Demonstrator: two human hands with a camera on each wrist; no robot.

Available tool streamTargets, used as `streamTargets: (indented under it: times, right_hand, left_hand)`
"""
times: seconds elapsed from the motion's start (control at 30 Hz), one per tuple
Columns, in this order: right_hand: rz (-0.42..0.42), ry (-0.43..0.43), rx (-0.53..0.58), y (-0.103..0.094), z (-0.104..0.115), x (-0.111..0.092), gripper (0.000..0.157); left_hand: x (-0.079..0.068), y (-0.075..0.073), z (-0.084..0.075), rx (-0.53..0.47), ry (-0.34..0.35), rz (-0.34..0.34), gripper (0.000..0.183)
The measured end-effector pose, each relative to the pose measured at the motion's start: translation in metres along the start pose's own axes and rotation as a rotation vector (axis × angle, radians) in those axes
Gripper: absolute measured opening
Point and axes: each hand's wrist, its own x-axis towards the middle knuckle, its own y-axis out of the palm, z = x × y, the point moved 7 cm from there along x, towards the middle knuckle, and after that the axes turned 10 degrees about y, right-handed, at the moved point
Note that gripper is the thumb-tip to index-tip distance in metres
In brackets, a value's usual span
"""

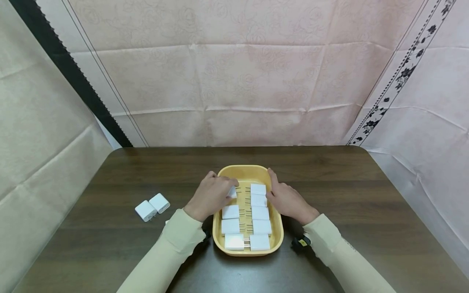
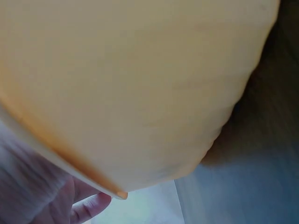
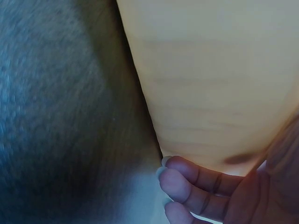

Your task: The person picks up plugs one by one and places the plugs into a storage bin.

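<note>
The left arm (image 1: 165,260) reaches in from 7 o'clock, the right arm (image 1: 346,260) from between 4 and 5, both in pale sleeves (image 1: 176,240). The left hand (image 1: 212,195) is back-up, one digit pointing to 3 o'clock. The right hand (image 1: 287,199) extends its index finger (image 1: 272,177) toward 11; below, three fingers (image 3: 180,186) bend side by side.

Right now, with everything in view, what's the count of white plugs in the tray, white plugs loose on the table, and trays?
Yellow tray: 1
White plugs in the tray, visible: 9
Loose white plugs: 2
Total: 12
Uncounted: a white sliver by the left sleeve, too hidden to identify.
</note>
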Motion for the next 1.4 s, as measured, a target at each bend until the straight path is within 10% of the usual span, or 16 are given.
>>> streamTargets:
  times: [1.4]
  right_hand:
    - [0.001, -0.014, 0.009, -0.0003, 0.0008, -0.0007, 0.075]
  left_hand:
    - [0.0021, 0.0079, -0.0092, -0.019, 0.042, 0.097, 0.032]
